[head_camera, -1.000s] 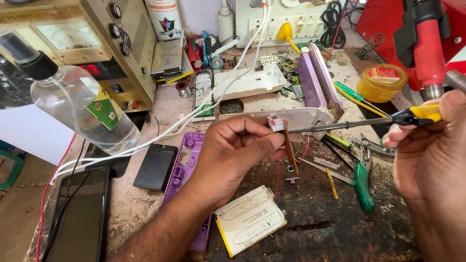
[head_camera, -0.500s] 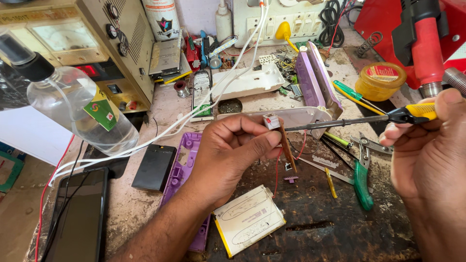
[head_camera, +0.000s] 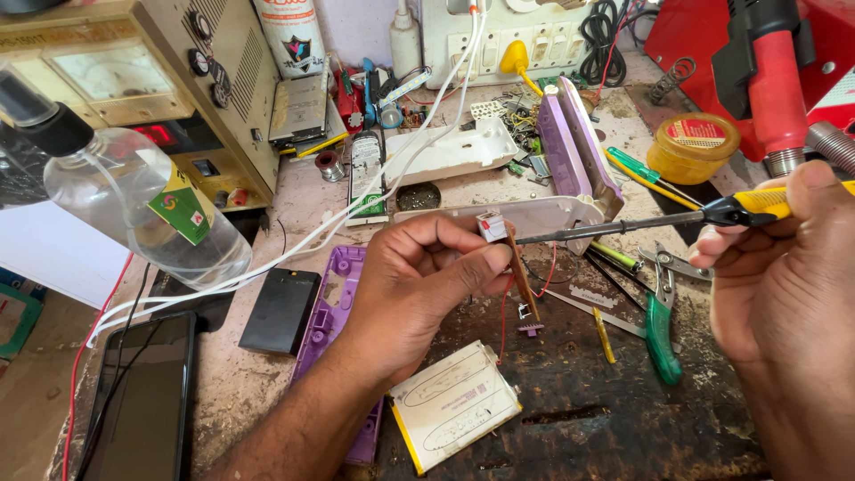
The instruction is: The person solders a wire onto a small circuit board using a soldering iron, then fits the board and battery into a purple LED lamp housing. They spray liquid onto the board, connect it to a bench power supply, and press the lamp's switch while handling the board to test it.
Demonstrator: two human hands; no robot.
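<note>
Since earlier frame, almost nothing moved: soldering iron point(head_camera: 623, 225) tip stays at top of circuit board point(head_camera: 518, 276).

Head view: left hand point(head_camera: 419, 285) pinches narrow brown board upright between thumb and fingers, board jutting right of grip. Right hand point(head_camera: 784, 276) closed around yellow iron handle, shaft reaching left. Flat battery point(head_camera: 454, 405) lies below, green-handled cutters point(head_camera: 661, 325) between hands.

green btl label point(head_camera: 181, 212), dark phone screen point(head_camera: 147, 405)

Head view — close, looking down.
</note>
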